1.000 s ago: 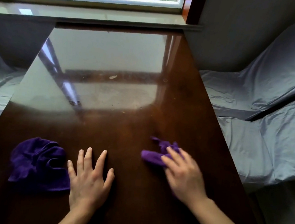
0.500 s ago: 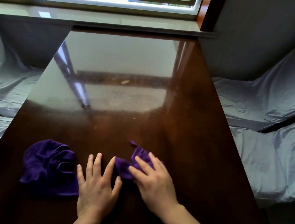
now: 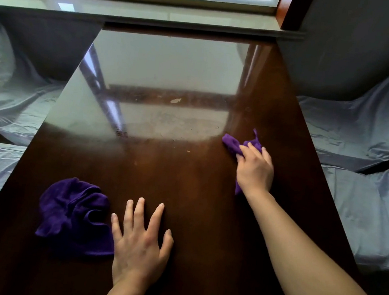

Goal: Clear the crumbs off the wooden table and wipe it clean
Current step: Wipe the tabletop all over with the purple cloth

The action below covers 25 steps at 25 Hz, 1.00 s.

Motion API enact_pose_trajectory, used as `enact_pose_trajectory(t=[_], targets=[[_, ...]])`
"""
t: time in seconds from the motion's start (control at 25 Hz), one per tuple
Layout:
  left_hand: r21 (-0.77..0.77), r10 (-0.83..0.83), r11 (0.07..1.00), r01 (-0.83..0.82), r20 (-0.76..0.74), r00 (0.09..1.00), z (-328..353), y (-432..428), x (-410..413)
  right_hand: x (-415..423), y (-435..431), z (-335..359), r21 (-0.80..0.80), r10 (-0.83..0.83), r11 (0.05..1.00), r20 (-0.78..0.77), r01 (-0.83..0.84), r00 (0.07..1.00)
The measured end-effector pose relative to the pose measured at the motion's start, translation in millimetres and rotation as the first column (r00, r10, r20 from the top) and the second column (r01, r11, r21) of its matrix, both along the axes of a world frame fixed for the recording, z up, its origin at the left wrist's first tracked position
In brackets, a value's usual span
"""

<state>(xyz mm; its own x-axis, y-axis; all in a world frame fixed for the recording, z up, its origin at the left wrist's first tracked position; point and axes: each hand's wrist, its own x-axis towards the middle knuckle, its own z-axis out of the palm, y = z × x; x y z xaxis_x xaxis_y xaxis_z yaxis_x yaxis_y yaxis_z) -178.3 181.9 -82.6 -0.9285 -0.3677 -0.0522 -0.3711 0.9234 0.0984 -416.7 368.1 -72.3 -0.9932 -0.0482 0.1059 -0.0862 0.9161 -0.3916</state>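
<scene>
Wiping the desk's [image 3: 195, 196] right side

My right hand [image 3: 255, 170] grips the purple cloth [image 3: 233, 145], pointing far-left; left hand [image 3: 141, 240] flat, fingers spread.

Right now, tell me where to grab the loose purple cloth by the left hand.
Pinch the raised folds in the middle of the crumpled cloth, coming from above. It lies bunched on the table, free, beside the flat left hand; its edges lie flat.

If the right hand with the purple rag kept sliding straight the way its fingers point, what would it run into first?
The right hand points up-left across the table. Its rag would likely first meet the dusty, speckled patch, then perhaps the pale crumb beyond; depth is hard to judge.
</scene>
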Motion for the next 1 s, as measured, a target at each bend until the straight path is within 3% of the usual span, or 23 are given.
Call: enact_pose_trajectory(t=[0.16, 0.28, 0.44, 0.52, 0.64, 0.68, 0.72, 0.76, 0.84, 0.88, 1.0], targets=[[-0.002, -0.007, 1.000, 0.007, 0.011, 1.000, 0.6, 2.4, 0.0, -13.4, -35.7, 8.1, 0.062, 0.077, 0.995, -0.018, -0.075, 0.997], [-0.007, -0.003, 1.000, 0.003, 0.003, 1.000, 1.1, 2.9, -1.3, -5.8, -82.3, 18.6, 0.081, 0.247, 0.965, 0.037, -0.249, 0.968], [0.018, -0.005, 1.000, 0.005, -0.011, 1.000, 5.6, 1.6, -0.7, 73.3, -122.8, 5.9, 0.076, 0.653, 0.754, 0.011, -0.652, 0.757], [0.009, -0.011, 1.000, 0.011, 0.003, 1.000, 5.9, 1.3, 0.0, 86.5, -115.0, 9.8, -0.143, 0.669, 0.722, -0.106, -0.677, 0.735], [0.038, -0.001, 0.999, 0.002, -0.040, 0.999, 4.4, 1.0, -1.3, 70.6, -105.9, 47.5, -0.677, 0.335, 0.648, -0.157, -0.348, 0.929], [0.040, 0.001, 0.999, 0.001, -0.044, 0.999, 4.1, 1.9, -0.8, 59.4, -96.3, 58.9, -0.733, 0.233, 0.621, -0.167, -0.278, 0.958], [0.045, 0.001, 0.999, 0.001, -0.040, 0.999, 4.3, 2.3, -0.6, 47.4, -83.0, 66.1, -0.695, 0.154, 0.672, -0.207, -0.256, 0.966], [0.046, 0.002, 0.999, 0.000, -0.035, 0.999, 4.1, 2.2, -0.8, 35.8, -66.6, 68.2, -0.571, 0.112, 0.786, -0.249, -0.239, 0.962], [0.034, -0.001, 0.999, 0.001, -0.019, 1.000, 1.1, 1.0, -0.1, 21.0, -33.1, 58.5, -0.178, 0.077, 0.978, -0.167, -0.107, 0.983], [0.031, -0.001, 1.000, 0.002, -0.014, 1.000, 0.0, 0.1, -0.4, 16.9, -20.5, 50.7, -0.042, 0.085, 0.995, -0.075, -0.088, 0.994], [0.024, 0.001, 1.000, -0.001, 0.003, 1.000, 0.0, 0.9, -0.6, 21.1, -19.3, 24.2, 0.078, 0.245, 0.961, 0.187, -0.264, 0.951]])
